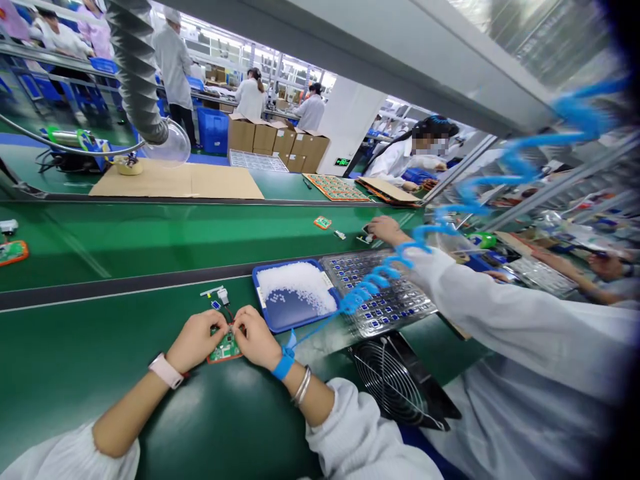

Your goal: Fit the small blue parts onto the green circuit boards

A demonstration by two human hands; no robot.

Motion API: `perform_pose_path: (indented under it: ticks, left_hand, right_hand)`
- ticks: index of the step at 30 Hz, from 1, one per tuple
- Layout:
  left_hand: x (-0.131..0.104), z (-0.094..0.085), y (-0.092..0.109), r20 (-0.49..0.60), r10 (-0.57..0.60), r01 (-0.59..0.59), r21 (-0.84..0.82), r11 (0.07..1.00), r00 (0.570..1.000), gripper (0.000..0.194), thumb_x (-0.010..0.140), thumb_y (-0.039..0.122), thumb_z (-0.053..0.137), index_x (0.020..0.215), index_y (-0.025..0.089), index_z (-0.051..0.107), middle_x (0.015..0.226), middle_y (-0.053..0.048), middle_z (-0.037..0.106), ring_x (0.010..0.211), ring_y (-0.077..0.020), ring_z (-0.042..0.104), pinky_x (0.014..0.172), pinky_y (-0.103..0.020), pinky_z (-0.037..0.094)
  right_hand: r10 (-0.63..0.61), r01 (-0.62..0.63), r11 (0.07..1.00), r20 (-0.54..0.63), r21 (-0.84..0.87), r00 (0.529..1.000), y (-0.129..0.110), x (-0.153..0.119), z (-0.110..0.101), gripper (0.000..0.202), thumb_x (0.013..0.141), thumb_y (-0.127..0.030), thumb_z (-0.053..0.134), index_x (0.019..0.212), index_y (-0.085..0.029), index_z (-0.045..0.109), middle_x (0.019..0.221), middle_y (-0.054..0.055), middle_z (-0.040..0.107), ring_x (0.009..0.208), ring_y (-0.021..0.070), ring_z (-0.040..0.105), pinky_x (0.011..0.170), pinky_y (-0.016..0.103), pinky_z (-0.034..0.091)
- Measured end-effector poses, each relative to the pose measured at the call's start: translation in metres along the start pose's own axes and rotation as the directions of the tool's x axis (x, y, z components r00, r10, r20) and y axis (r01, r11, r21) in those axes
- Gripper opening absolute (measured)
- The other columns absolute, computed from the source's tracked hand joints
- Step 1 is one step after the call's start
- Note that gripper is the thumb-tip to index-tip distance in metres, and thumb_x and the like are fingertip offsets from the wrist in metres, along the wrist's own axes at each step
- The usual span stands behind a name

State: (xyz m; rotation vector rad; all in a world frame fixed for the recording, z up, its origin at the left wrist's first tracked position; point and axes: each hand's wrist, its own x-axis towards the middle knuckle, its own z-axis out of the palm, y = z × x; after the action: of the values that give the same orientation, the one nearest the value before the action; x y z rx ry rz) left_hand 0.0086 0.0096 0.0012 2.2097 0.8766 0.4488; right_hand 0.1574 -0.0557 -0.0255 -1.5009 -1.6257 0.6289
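A green circuit board [227, 348] with an orange edge lies on the bench between my hands. My left hand [200, 339] is closed, thumb and finger pinched at the board's upper left. From the other side my right hand [259, 339] also pinches at its top edge; anything small between the fingertips is hidden. Dark and red wires run up from the board to a white connector [223, 295]. Beside that connector lies a small blue part [215, 305], with a thin white strip just above.
A blue tray [263, 293] of white pellets stands right of my hands, beside a clear blister tray [373, 323] of blue parts. A fan [387, 380] sits nearer me. A co-worker's arm [450, 287] reaches over the conveyor [150, 233]. A blue coiled cord [385, 275] crosses in front.
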Motion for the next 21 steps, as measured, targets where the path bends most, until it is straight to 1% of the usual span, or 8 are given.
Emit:
perform_pose_path:
  ticks: [4, 8, 11, 13, 15, 17, 19, 21]
  left_hand:
    - [-0.004, 0.001, -0.004, -0.041, 0.019, -0.020, -0.021, 1.000, 0.999, 0.017, 0.082, 0.030, 0.048, 0.078, 0.018, 0.059, 0.084, -0.003, 0.063, 0.079, -0.0179, 0.058, 0.073, -0.029, 0.046]
    - [-0.008, 0.005, -0.010, -0.076, 0.094, -0.093, 0.018, 0.996, 0.993, 0.021, 0.085, 0.032, 0.048, 0.098, 0.020, 0.058, 0.098, -0.005, 0.062, 0.093, -0.0204, 0.057, 0.083, -0.033, 0.046]
    - [-0.009, 0.006, -0.012, -0.082, 0.114, -0.109, 0.063, 0.992, 0.990, 0.024, 0.086, 0.035, 0.048, 0.104, 0.020, 0.057, 0.102, -0.007, 0.062, 0.096, -0.0216, 0.056, 0.085, -0.035, 0.046]
    - [-0.011, 0.005, -0.011, -0.079, 0.122, -0.116, 0.078, 0.990, 0.989, 0.027, 0.086, 0.037, 0.050, 0.106, 0.020, 0.055, 0.104, -0.008, 0.061, 0.097, -0.0220, 0.056, 0.085, -0.036, 0.045]
    - [-0.014, 0.004, -0.008, -0.058, 0.142, -0.136, 0.094, 0.986, 0.988, 0.035, 0.082, 0.041, 0.056, 0.109, 0.019, 0.053, 0.107, -0.009, 0.060, 0.099, -0.0230, 0.054, 0.087, -0.037, 0.044]
    - [-0.018, 0.003, -0.005, -0.017, 0.170, -0.167, 0.127, 0.978, 0.985, 0.053, 0.072, 0.048, 0.065, 0.113, 0.019, 0.051, 0.111, -0.010, 0.057, 0.104, -0.0256, 0.051, 0.090, -0.039, 0.041]
    - [-0.021, 0.002, -0.004, 0.027, 0.182, -0.183, 0.173, 0.968, 0.983, 0.067, 0.064, 0.053, 0.071, 0.118, 0.020, 0.049, 0.115, -0.010, 0.056, 0.108, -0.0281, 0.048, 0.093, -0.042, 0.038]
    - [-0.022, 0.002, -0.004, 0.059, 0.173, -0.182, 0.207, 0.961, 0.983, 0.068, 0.065, 0.054, 0.069, 0.120, 0.020, 0.048, 0.116, -0.010, 0.055, 0.109, -0.0284, 0.047, 0.092, -0.042, 0.037]
  right_hand:
    - [-0.019, 0.019, 0.999, -0.001, 0.032, 1.000, -0.012, -0.001, -0.008, 0.016, 0.076, -0.006, 0.050, 0.067, -0.019, 0.049, 0.082, 0.003, 0.050, 0.082, 0.0153, 0.051, 0.077, 0.030, 0.044]
    - [-0.124, 0.127, 0.992, -0.113, 0.021, 0.986, -0.018, 0.005, -0.039, 0.012, 0.080, -0.011, 0.049, 0.073, -0.019, 0.053, 0.088, 0.004, 0.053, 0.089, 0.0160, 0.052, 0.080, 0.030, 0.042]
    - [-0.109, 0.077, 0.990, -0.296, -0.118, 0.949, 0.002, 0.013, -0.074, 0.013, 0.082, -0.013, 0.047, 0.071, -0.019, 0.052, 0.083, 0.005, 0.053, 0.085, 0.0174, 0.051, 0.079, 0.033, 0.041]
    - [-0.068, -0.017, 0.969, -0.330, -0.246, 0.941, 0.023, 0.016, -0.093, 0.013, 0.079, -0.013, 0.048, 0.068, -0.019, 0.051, 0.078, 0.004, 0.052, 0.081, 0.0188, 0.050, 0.077, 0.035, 0.040]
    - [-0.025, -0.076, 0.939, -0.288, -0.334, 0.957, 0.044, 0.017, -0.104, 0.014, 0.076, -0.012, 0.049, 0.065, -0.019, 0.051, 0.074, 0.004, 0.052, 0.077, 0.0194, 0.049, 0.075, 0.035, 0.040]
    - [-0.005, -0.085, 0.920, -0.228, -0.384, 0.974, 0.060, 0.015, -0.106, 0.014, 0.075, -0.012, 0.048, 0.064, -0.019, 0.052, 0.072, 0.005, 0.052, 0.076, 0.0197, 0.049, 0.074, 0.035, 0.040]
    - [-0.004, -0.082, 0.906, -0.203, -0.415, 0.979, 0.068, 0.014, -0.105, 0.014, 0.075, -0.014, 0.048, 0.063, -0.019, 0.053, 0.071, 0.005, 0.053, 0.077, 0.0200, 0.050, 0.074, 0.036, 0.039]
    - [-0.008, -0.074, 0.900, -0.186, -0.430, 0.983, 0.073, 0.014, -0.104, 0.013, 0.075, -0.016, 0.049, 0.064, -0.019, 0.055, 0.072, 0.005, 0.054, 0.076, 0.0204, 0.050, 0.074, 0.036, 0.040]
